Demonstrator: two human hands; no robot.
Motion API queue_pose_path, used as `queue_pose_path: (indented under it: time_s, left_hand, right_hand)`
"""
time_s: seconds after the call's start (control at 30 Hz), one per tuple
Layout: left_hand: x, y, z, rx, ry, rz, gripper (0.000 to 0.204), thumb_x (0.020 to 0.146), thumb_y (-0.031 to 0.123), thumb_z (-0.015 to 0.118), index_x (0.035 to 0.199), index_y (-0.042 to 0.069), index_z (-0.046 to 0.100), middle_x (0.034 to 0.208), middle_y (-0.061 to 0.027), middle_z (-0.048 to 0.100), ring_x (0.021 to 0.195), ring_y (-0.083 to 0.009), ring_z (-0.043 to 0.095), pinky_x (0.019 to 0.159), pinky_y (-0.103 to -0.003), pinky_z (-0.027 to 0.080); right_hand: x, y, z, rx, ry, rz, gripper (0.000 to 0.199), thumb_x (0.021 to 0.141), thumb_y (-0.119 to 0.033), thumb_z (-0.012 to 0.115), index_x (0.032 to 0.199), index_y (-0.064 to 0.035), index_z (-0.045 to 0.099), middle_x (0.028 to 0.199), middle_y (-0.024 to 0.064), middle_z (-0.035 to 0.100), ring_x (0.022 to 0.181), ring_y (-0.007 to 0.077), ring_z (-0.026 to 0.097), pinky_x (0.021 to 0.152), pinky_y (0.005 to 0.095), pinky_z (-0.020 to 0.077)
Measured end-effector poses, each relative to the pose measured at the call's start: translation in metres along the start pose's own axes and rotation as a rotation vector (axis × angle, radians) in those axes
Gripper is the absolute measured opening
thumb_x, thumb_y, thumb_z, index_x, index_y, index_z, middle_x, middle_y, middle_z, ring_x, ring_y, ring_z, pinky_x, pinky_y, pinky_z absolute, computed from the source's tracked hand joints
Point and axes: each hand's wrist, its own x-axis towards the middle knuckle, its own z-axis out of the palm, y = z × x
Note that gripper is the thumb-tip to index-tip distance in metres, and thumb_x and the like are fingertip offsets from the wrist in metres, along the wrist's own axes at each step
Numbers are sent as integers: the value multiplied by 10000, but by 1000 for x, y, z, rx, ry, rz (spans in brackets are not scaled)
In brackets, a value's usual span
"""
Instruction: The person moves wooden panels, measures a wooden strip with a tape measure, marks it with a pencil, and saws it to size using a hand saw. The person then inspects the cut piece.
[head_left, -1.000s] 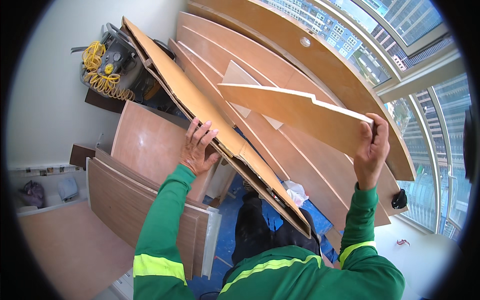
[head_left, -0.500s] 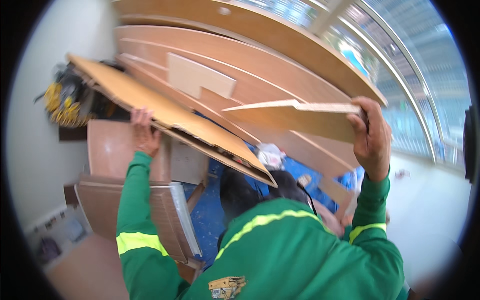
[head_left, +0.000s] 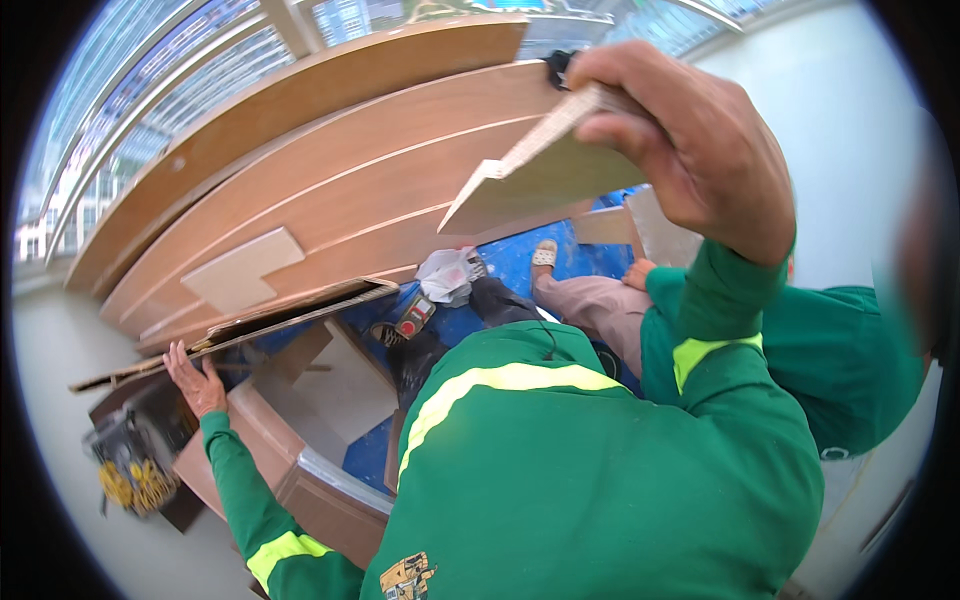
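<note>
Raised at the upper right, my right hand (head_left: 705, 145) pinches one end of a thin wooden board (head_left: 560, 175). A notch breaks that board's pale upper edge, and its other end points down and left. My left hand (head_left: 198, 380), fingers stretched out, rests against the edge of a flat brown cardboard sheet (head_left: 335, 298). The sheet is seen nearly edge-on, with a dark gap between its layers. Below my left hand stands a brown wrapped panel or box (head_left: 262, 425).
Long wooden panels (head_left: 400, 130) lean along the windows, with a pale cut offcut (head_left: 245, 268) on them. Close on my right sits a co-worker in green (head_left: 790, 350). A tape measure (head_left: 416, 316) and a white plastic bag (head_left: 448, 275) lie on blue sheeting (head_left: 520, 250). Yellow coiled hose (head_left: 138, 487) is at left.
The view has swung to the right, bringing the co-worker into sight. My right hand has come closer with the notched board. The cardboard sheet has tipped away, and my left fingers have spread.
</note>
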Motion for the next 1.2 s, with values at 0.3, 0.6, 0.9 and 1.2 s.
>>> queue_pose_path:
  time_s: [0.3, 0.6, 0.9, 1.2]
  left_hand:
    - [126, 65, 0, 83, -64, 12, 734, 1058, 323, 706, 1670, 60, 396, 1728, -222, 357, 1598, -441, 335, 1323, -533, 294]
    - [-21, 361, -73, -873, -687, -133, 762, 1096, 477, 656, 1677, 53, 405, 1698, -205, 431, 1575, -347, 417, 1302, -441, 322]
    - [-97, 485, -187, -1246, -387, -274, 1042, 943, 567, 814, 1697, 41, 325, 1704, -261, 402, 1614, -385, 361, 1326, -461, 295]
    - [-216, 525, -216, -1558, 86, -389, 459, 1000, 322, 816, 1391, 111, 700, 1240, -100, 756, 1226, -302, 718, 1085, -433, 541]
  right_hand:
    - [15, 16, -72, -21, -483, 481, 485, 954, -331, 826, 1329, -91, 634, 982, 259, 728, 960, 359, 765, 852, 497, 611]
    - [-10, 69, -67, 143, -221, 43, 336, 1004, -281, 744, 1207, -23, 673, 1013, 206, 713, 852, 434, 701, 726, 448, 550]
    - [4, -4, -86, 285, -238, -581, 522, 958, -512, 722, 1064, -1, 720, 801, 131, 692, 624, 290, 655, 616, 388, 485]
    - [-43, -156, -104, 415, -197, -978, 556, 1020, -559, 673, 1025, -3, 678, 748, 104, 708, 555, 249, 639, 545, 367, 474]
